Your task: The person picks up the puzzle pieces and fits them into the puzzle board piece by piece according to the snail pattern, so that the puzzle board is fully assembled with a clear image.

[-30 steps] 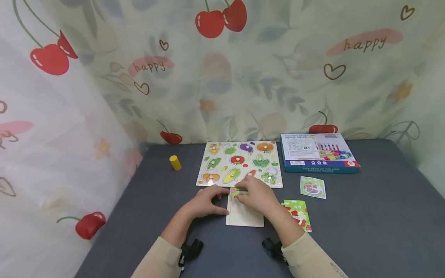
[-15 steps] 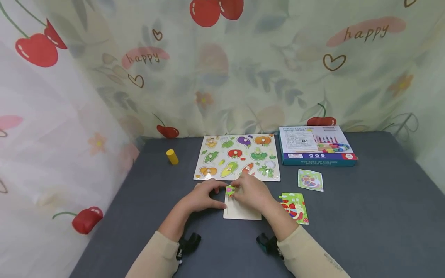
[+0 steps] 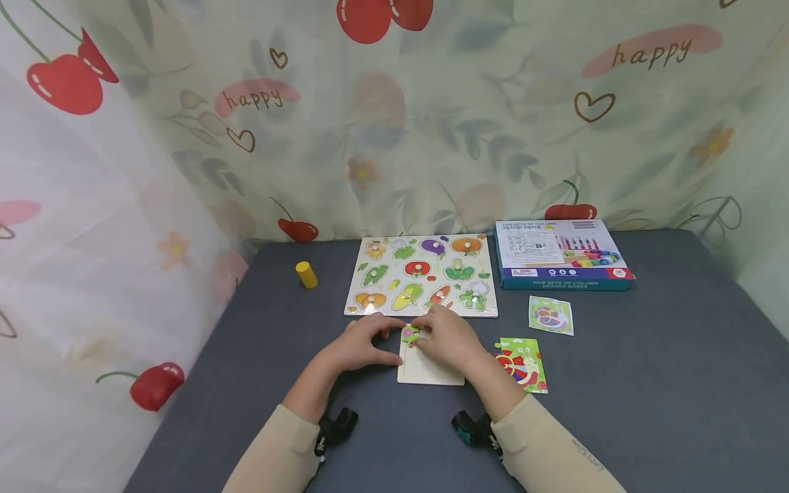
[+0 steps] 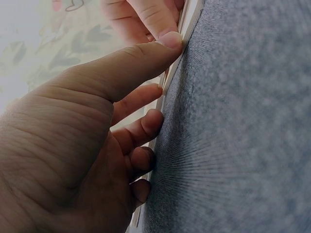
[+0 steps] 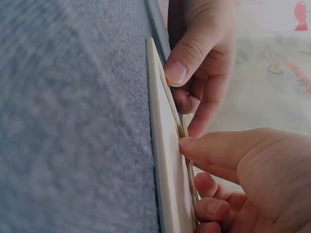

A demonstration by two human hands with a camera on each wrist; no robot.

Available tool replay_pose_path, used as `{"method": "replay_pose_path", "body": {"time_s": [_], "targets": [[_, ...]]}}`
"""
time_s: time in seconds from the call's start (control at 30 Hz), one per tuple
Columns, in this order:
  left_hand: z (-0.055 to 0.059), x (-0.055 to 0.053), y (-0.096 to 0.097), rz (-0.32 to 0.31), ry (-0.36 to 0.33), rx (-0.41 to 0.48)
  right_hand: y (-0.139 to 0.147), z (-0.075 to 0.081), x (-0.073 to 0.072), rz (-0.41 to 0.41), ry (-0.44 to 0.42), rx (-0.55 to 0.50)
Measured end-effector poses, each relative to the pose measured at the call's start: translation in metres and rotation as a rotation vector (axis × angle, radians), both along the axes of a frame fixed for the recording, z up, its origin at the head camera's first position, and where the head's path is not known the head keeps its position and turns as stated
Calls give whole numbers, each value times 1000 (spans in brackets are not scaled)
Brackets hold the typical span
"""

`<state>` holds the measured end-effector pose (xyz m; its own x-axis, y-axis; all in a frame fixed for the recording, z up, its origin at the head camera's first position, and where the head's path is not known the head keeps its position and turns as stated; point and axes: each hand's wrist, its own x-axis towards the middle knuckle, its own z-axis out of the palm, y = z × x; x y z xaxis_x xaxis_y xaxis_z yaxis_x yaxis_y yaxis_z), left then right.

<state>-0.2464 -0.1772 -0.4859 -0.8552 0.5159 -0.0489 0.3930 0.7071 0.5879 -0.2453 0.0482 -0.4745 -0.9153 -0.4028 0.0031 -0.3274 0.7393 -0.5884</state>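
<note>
Movement: compared with a second ago, everything sits slightly higher in the head view; left hand (image 3: 359, 347), right hand (image 3: 451, 339) and puzzle piece (image 3: 409, 335) keep their place at the far left corner of the wooden tray (image 3: 427, 370).
Hidden parts: right fingers cover some of the piece, and that hand hides the tray's far right corner. Wrist views catch the tray nearly edge-on, so whether the piece lies flat inside is hard to tell.
Right-hand grip: thumb and fingertips pinch the small green piece, which has a pink spot.
Left-hand grip: thumb and index finger spread wide apart, thumb touching the tray's left rim, index fingertip near its far left corner.
Right of the tray: snail puzzle section (image 3: 529, 361), partly covered by the right forearm; farther off, a picture card (image 3: 551, 315).
Beyond the tray: vegetable board (image 3: 390, 263); a boxed set (image 3: 557, 255) to the right, small print unreadable; a yellow cylinder (image 3: 306, 274) to the left.
</note>
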Motion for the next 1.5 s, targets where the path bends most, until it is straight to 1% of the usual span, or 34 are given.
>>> {"method": "replay_pose_path", "body": {"time_s": [0.1, 0.3, 0.37, 0.53, 0.73, 0.87, 1.03, 1.17, 1.37, 1.5], "targets": [[0, -1, 1, -1, 1, 0, 2, 0, -1, -5, -11, -8], [0, -2, 2, -5, -5, 7, 4, 2, -2, -36, -78, -26], [1, -2, 2, -9, -5, 13, 5, 3, -2, -40, -86, -24], [1, -1, 2, -4, -12, 12, 5, 3, -1, -45, -80, -9], [0, 1, 2, 2, -29, 5, 5, 2, 0, -67, -86, -24], [-1, 1, 2, -1, -28, 6, 5, 1, 0, -81, -88, -27], [-4, 0, 3, -1, -27, 16, 5, 2, 1, -62, -89, -15], [-4, 1, 3, -5, -26, 21, 6, 10, 2, -50, -77, -14], [2, 0, 1, 1, -27, -3, 16, 35, 1, -25, -22, -27], [3, -1, 1, 1, -29, -5, 27, 50, 2, -25, 5, -41]]}}
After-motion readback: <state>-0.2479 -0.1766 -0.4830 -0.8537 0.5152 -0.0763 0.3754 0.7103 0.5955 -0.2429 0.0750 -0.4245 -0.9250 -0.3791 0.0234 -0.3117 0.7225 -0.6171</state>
